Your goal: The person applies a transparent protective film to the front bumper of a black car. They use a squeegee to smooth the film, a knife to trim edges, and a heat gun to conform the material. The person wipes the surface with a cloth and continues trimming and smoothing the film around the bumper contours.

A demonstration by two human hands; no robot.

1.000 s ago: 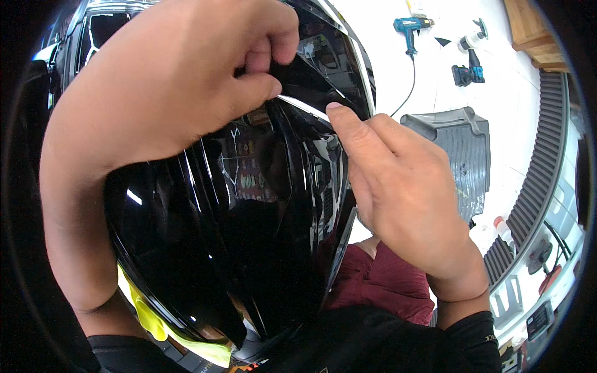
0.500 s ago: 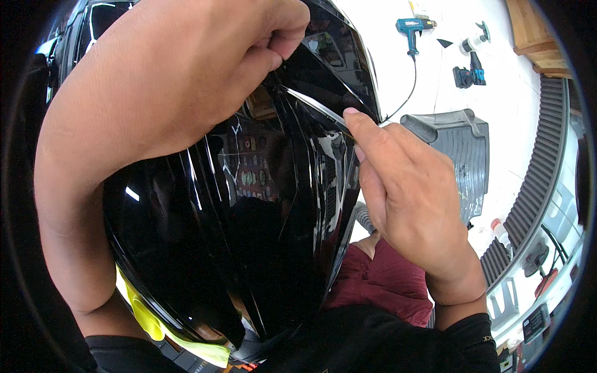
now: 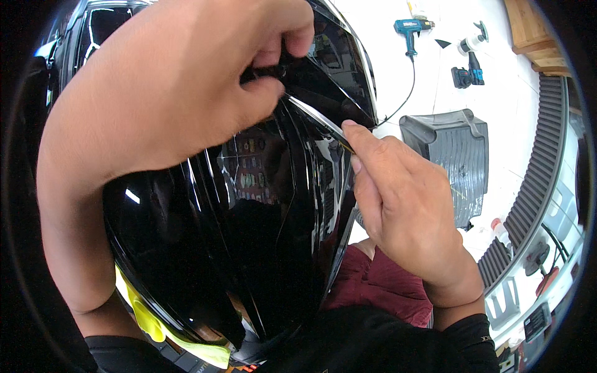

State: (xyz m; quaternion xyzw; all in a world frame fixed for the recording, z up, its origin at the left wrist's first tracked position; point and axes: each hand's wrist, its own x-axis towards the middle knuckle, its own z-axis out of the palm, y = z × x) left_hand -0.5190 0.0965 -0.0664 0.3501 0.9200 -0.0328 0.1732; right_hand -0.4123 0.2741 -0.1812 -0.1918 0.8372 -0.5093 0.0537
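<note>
A glossy black car body panel (image 3: 261, 248) with raised creases fills the middle of the view. Along its upper right part runs a thin strip with a bright silver face (image 3: 314, 113); I cannot tell whether it is trim or a separate tool. My right hand (image 3: 407, 199) pinches the lower end of this strip between thumb and forefinger. Over the panel's upper part, my left arm reaches across and my left hand (image 3: 261, 59) bends above the strip's upper end. Its thumb stands apart from the curled fingers, and nothing shows between them. The thumb tip is close to the strip.
A bright yellow cloth (image 3: 149, 317) lies along the panel's lower left edge. On the white floor at right are a corded teal heat gun (image 3: 408, 31), a cordless tool (image 3: 474, 65) and a black rubber mat (image 3: 457, 168). A ribbed dark strip (image 3: 540, 161) curves beyond.
My left thumb and fingers have parted from a closed pinch. The right hand has shifted slightly down and left, still pinching the silver strip.
</note>
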